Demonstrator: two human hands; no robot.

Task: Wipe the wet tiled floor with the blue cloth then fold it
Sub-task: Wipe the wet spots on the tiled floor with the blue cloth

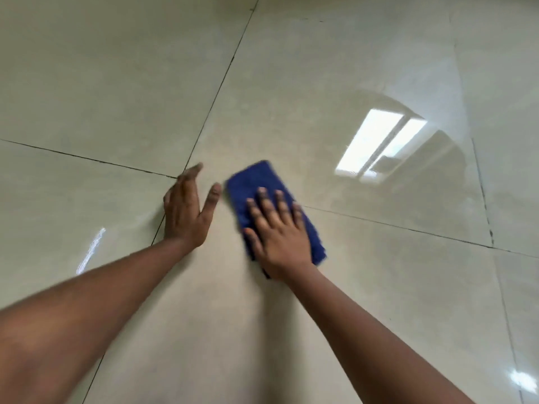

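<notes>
We find cloth (264, 185) folded, flat on floor (335, 68). Right hand (280, 231) pressing it, fingers spread, not gripping. Left hand (186, 208) open, empty, beside. We judge cloth soft, light, limp; pinch corners to fold.

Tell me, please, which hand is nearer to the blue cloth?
Right. The right hand lies flat on the blue cloth, fingers spread; the left hand rests on the floor tile beside it, not touching.

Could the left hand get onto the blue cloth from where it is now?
Probably yes. The left hand lies open on the tiled floor just beside the blue cloth, with bare tile between them. The right hand covers the cloth's near part; its far end is uncovered.
</notes>
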